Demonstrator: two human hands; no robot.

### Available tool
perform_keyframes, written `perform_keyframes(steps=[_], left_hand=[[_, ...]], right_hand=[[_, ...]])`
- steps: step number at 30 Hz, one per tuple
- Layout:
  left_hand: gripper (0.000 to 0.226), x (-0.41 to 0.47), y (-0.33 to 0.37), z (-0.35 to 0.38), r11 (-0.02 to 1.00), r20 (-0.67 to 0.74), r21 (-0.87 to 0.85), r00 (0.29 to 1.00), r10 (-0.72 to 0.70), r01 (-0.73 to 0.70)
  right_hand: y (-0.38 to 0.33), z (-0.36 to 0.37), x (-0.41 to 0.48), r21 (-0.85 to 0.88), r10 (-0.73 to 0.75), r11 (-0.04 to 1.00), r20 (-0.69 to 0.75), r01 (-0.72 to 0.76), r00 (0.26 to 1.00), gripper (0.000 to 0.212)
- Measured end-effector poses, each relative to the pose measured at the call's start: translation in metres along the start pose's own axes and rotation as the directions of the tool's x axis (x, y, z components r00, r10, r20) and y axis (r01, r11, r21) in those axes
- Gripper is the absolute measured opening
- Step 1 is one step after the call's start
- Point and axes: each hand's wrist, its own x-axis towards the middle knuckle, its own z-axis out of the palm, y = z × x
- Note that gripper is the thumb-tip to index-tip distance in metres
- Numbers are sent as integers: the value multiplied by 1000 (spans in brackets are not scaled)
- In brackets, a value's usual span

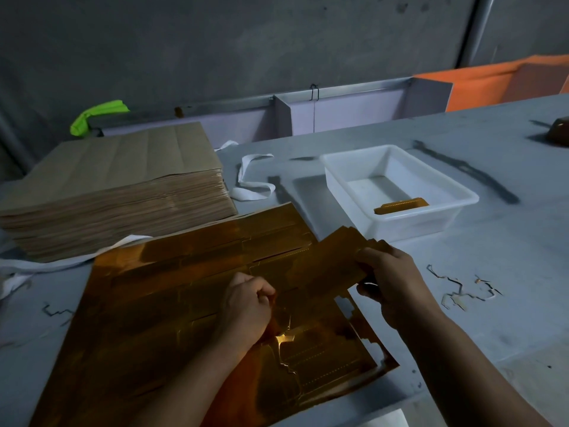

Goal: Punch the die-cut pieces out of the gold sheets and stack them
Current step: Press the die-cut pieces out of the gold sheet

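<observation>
Gold sheets (147,303) lie at the near edge of the grey counter (492,241). The left hand (246,306) pinches the top sheet with curled fingers, and the right hand (391,278) grips a sheaf of punched pieces (332,257) over them. A white tub (415,223) sits beyond, a brown paper stack (117,192) at the left edge, and a bare grey wall (246,41) behind.

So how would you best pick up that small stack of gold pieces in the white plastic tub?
Probably from above, since the walls of the white plastic tub block a sideways reach. Pinch the small stack of gold pieces across its narrow width, mid-length: it lies flat, long and thin, by the near wall.
</observation>
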Motion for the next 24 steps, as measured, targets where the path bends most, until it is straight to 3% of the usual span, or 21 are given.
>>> perform_keyframes(steps=[10,16,20,24], left_hand=[[19,6,5,2,955,-12,266,990,141,-133],[24,4,3,6,947,26,292,991,131,-133],[28,5,1,6,947,13,297,992,126,-124],[37,9,-1,2,950,-12,295,994,113,-104]], right_hand=[[8,-27,14,67,78,995,-106,-71,991,10],[12,-60,34,145,230,968,-181,-206,956,14],[13,-71,43,37,292,956,-210,-291,933,14],[10,-79,48,-122,178,967,-293,-222,939,16]])
